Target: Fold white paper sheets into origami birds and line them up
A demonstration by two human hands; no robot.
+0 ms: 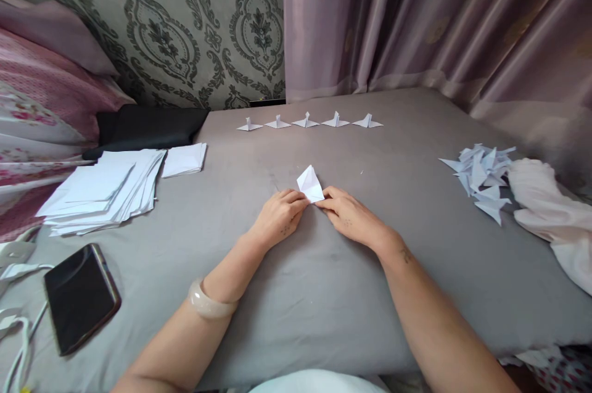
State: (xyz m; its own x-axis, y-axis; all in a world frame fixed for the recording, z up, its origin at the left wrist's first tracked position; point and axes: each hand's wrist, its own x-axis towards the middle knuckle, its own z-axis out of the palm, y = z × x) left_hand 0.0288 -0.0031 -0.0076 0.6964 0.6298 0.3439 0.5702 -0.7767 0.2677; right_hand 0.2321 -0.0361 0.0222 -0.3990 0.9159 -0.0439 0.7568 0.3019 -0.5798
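A small white folded paper (310, 183), kite-like with creases showing, lies at the middle of the grey cloth-covered surface (324, 294). My left hand (283, 215) pinches its lower left corner between thumb and fingers. On the lower right corner, my right hand (346, 211) has its fingers closed, with the fingertips partly under the paper. Beyond both hands stands a row of several folded paper cranes (306, 121) with spread wings.
Stacked white paper sheets (106, 189) and a smaller paper pile (185, 160) lie at left, near a black phone (81, 297) and white cables (23, 343). A heap of folded paper cranes (483, 174) sits at right beside a pale cloth (541, 208). Purple curtains (370, 23) hang behind.
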